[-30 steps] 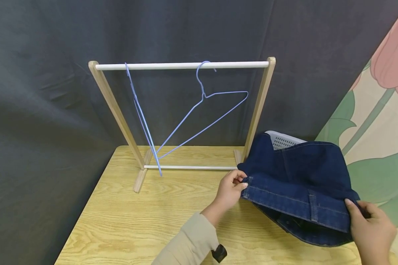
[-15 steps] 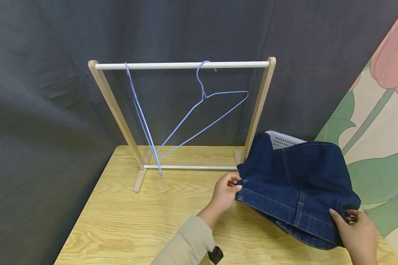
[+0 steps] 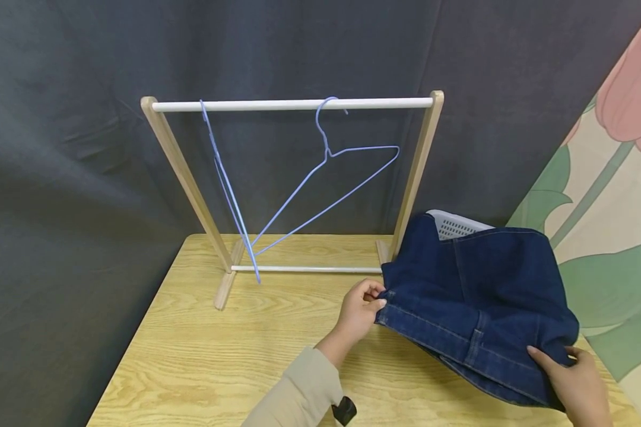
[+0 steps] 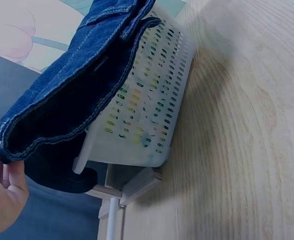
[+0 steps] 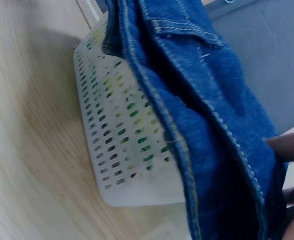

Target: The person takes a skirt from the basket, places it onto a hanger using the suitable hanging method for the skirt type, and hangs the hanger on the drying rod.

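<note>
A dark blue denim garment (image 3: pixel 491 284) with a stitched waistband and belt loops lies draped over a white perforated basket (image 3: pixel 454 225) at the right. My left hand (image 3: pixel 359 308) pinches the left end of its waistband between thumb and fingers. At the other end, my right hand (image 3: pixel 574 379) grips the waistband with the thumb on top. In the left wrist view the waistband (image 4: pixel 77 95) gapes, showing a dark inside, with the left hand (image 4: pixel 4 190) at its corner. The right wrist view shows the denim (image 5: pixel 201 110) stretched in front of the basket (image 5: pixel 127 125), beside the right hand's fingers.
Left of the basket stands a clothes rack with a white top rail (image 3: pixel 278 106) and wooden legs. Two blue wire hangers hang on it, one at the left (image 3: pixel 224 178) and one mid-rail (image 3: pixel 326 154). The wooden table (image 3: pixel 235 356) meets a dark grey curtain (image 3: pixel 75 148) behind.
Both hands have drawn the waistband a little to the left and toward the front; the right hand moved most. The waistband's opening looks narrower from above. The rack and hangers stay put.
</note>
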A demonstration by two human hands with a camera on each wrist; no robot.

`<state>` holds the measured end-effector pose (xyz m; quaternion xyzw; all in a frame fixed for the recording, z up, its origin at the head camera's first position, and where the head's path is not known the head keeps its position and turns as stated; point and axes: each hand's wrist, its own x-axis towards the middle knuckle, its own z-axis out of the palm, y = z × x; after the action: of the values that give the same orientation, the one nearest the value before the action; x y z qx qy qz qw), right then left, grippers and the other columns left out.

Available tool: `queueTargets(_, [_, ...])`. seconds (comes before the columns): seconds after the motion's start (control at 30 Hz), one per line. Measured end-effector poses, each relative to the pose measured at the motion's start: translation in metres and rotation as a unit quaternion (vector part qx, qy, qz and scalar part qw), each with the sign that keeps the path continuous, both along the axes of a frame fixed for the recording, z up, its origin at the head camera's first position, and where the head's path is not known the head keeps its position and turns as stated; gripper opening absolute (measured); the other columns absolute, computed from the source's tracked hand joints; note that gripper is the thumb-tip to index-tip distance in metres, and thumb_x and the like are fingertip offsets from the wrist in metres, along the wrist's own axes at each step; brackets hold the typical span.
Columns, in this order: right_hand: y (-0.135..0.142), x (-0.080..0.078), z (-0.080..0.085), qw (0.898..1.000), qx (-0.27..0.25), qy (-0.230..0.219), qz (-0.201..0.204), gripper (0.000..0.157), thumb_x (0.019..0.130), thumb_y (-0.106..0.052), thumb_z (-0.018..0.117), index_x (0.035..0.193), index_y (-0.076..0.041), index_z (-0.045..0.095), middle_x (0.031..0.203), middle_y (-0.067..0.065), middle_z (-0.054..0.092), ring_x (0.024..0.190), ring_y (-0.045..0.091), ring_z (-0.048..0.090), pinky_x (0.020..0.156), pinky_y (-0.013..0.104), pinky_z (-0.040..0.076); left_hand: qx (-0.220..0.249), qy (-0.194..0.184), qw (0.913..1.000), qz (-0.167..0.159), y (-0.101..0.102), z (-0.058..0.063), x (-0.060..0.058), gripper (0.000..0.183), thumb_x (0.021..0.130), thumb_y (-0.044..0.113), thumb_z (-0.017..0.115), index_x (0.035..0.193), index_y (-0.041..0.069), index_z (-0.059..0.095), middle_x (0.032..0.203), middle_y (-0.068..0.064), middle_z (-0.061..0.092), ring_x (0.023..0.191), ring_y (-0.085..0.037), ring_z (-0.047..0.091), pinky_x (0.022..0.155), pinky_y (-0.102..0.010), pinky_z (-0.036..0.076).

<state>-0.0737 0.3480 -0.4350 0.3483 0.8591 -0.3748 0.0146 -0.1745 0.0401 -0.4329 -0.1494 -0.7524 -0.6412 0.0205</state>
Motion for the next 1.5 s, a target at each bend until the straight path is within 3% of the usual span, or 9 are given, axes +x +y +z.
queueTargets(0.2, [-0.007,0.001,0.009,0.99,0.113,0.068,0.053,0.043,0.08,-0.019,0.056,0.1,0.015,0.041,0.095,0.035,0.045,0.083,0.046,0.045,0.069,0.05,0.035,-0.02,0.048,0.9986,-0.001,0.001,0.003,0.0,0.016,0.076,-0.006,0.059,0.089,0.004,0.058,0.08,0.002,0.049,0.074,-0.009,0.046,0.069,-0.021,0.042])
queueTargets(0.37, [-0.019,0.002,0.019,0.977,0.156,0.141,0.046,0.021,0.076,-0.004,0.055,0.088,0.009,0.045,0.081,0.029,0.049,0.075,0.042,0.046,0.06,0.044,0.034,-0.026,0.062,0.9977,-0.004,0.0,0.005,-0.001,0.015,0.076,-0.005,0.059,0.088,0.005,0.058,0.079,0.001,0.048,0.074,-0.01,0.046,0.069,-0.02,0.042])
queueTargets(0.5, [-0.027,0.0,0.029,0.967,0.169,0.192,0.005,0.017,0.074,0.0,0.057,0.086,0.007,0.049,0.078,0.027,0.051,0.066,0.034,0.047,0.055,0.035,0.032,-0.029,0.071,0.997,-0.004,0.0,0.007,-0.003,0.015,0.077,-0.005,0.058,0.088,0.005,0.058,0.079,0.001,0.047,0.075,-0.012,0.047,0.067,-0.02,0.042])
queueTargets(0.6, [-0.032,-0.003,0.037,0.957,0.178,0.229,-0.023,0.015,0.072,-0.001,0.059,0.083,0.005,0.052,0.073,0.024,0.053,0.055,0.005,0.043,0.052,0.028,0.031,-0.026,0.082,0.9963,0.0,-0.001,0.01,-0.005,0.015,0.077,-0.005,0.058,0.087,0.006,0.058,0.079,0.0,0.047,0.074,-0.013,0.048,0.066,-0.02,0.042])
queueTargets(0.7, [-0.035,-0.005,0.042,0.948,0.178,0.262,-0.042,0.013,0.073,-0.001,0.06,0.082,0.003,0.052,0.071,0.02,0.053,0.057,-0.015,0.025,0.051,0.023,0.029,-0.019,0.086,0.9961,0.006,-0.001,0.012,-0.007,0.014,0.077,-0.005,0.058,0.086,0.005,0.058,0.078,-0.001,0.047,0.074,-0.012,0.047,0.066,-0.02,0.042])
queueTargets(0.9, [-0.042,-0.011,0.051,0.925,0.174,0.328,-0.085,0.01,0.073,-0.002,0.059,0.076,0.0,0.049,0.066,-0.011,0.043,0.061,-0.016,0.026,0.053,0.017,0.027,-0.012,0.082,0.9964,0.017,-0.003,0.013,-0.01,0.015,0.077,-0.006,0.058,0.086,0.006,0.058,0.078,0.001,0.046,0.074,-0.011,0.047,0.065,-0.02,0.042])
queueTargets(1.17, [-0.053,-0.02,0.062,0.877,0.177,0.435,-0.097,0.008,0.074,0.002,0.058,0.076,0.003,0.05,0.067,-0.036,0.032,0.062,-0.019,0.033,0.057,0.008,0.025,-0.01,0.079,0.9961,0.037,-0.008,0.02,-0.014,0.011,0.08,0.0,0.057,0.089,0.008,0.057,0.082,0.0,0.047,0.079,-0.013,0.047,0.064,-0.021,0.041])
queueTargets(1.3, [-0.059,-0.024,0.067,0.86,0.186,0.467,-0.09,0.012,0.074,0.003,0.058,0.081,0.009,0.051,0.069,-0.036,0.033,0.063,-0.02,0.033,0.059,0.007,0.026,0.006,0.095,0.9938,0.057,-0.011,0.024,-0.017,0.012,0.078,-0.003,0.058,0.087,0.005,0.058,0.081,-0.002,0.048,0.078,-0.015,0.048,0.063,-0.022,0.041])
queueTargets(1.5, [-0.063,-0.03,0.075,0.834,0.163,0.52,-0.085,0.01,0.072,0.006,0.06,0.067,0.0,0.053,0.069,-0.033,0.041,0.063,-0.019,0.041,0.058,0.006,0.03,0.027,0.099,0.9912,0.083,-0.015,0.03,-0.02,0.013,0.077,-0.005,0.058,0.087,0.004,0.059,0.081,-0.002,0.048,0.076,-0.015,0.047,0.063,-0.022,0.042])
